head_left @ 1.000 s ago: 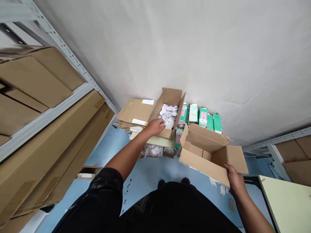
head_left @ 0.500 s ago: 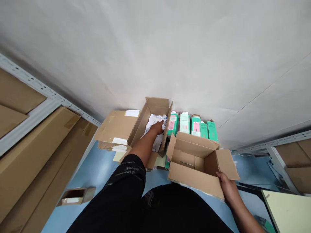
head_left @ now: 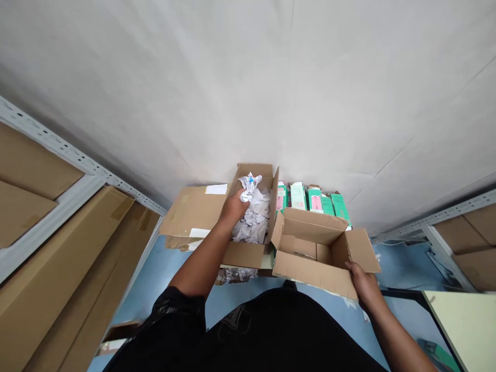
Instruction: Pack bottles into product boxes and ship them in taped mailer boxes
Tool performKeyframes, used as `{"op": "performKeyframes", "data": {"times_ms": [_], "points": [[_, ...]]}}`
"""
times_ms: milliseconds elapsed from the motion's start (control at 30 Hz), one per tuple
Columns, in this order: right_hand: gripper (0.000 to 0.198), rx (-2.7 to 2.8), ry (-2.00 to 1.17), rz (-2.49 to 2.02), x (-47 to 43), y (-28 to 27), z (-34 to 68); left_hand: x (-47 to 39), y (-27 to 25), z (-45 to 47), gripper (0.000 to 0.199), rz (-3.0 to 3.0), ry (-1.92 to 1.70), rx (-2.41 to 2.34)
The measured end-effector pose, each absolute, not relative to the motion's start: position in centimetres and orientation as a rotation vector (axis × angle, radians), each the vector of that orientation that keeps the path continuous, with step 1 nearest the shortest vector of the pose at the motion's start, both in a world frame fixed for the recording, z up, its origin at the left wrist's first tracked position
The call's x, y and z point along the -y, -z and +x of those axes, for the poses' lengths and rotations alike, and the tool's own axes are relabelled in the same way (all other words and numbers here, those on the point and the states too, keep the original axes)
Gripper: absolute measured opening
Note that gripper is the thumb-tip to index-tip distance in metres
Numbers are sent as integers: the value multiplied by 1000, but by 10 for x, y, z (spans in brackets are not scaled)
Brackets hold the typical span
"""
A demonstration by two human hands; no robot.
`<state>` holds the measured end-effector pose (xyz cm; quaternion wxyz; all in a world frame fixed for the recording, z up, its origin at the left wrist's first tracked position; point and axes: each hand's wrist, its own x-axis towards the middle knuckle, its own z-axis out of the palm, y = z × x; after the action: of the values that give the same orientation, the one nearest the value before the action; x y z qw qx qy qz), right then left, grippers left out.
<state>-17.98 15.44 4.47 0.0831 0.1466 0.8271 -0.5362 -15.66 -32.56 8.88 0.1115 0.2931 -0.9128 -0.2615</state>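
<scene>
My left hand grips a wad of crumpled white paper with a blue mark on it. It is over the left part of an open cardboard box, in which more crumpled paper lies. My right hand is closed on the right front corner of a second open cardboard box, tilted toward me. Inside this second box the brown walls and bottom show, with a thin dark slit or strip near the bottom.
Several green and white cartons stand against the wall behind the held box. Flattened cardboard lies at the left. Shelves with large brown boxes flank the left side, and a pale tabletop is at the lower right.
My left hand has come up out of the paper and moved left, now with a crumpled wad in its fingers. My right hand keeps its hold on the second box.
</scene>
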Motion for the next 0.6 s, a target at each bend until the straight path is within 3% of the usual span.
{"op": "performKeyframes", "data": {"times_ms": [267,433,600], "points": [[78,-2510,1700,539,-131,-66,-114,319,-120,-115,57,595,795,2874],[66,-2569,1634,627,-134,-67,-81,314,-136,-102,54,460,952,2798],[56,-2568,1680,623,-138,-63,-65,311,-163,-69,42,254,858,2646]]}}
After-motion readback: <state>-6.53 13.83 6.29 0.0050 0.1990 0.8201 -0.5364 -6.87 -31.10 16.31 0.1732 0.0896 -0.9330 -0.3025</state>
